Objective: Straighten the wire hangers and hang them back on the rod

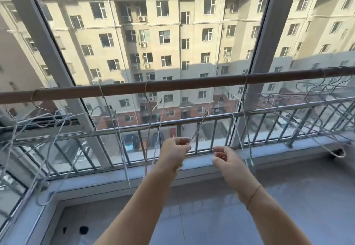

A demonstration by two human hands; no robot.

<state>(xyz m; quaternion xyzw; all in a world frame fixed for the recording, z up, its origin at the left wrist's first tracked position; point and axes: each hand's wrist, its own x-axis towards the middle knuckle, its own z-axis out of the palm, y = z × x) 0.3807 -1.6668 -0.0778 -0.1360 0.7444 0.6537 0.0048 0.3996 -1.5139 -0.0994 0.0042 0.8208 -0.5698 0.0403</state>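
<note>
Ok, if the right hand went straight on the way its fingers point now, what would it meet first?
Most likely the metal railing. The right hand points forward and slightly left, toward the railing's upright bars. Nothing else shows clearly in that line, though depth is hard to judge from this single view.

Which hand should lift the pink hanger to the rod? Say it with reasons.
Left. The left hand pinches the pink hanger below the rod; the right hand sits beside it, grip unclear.
</note>
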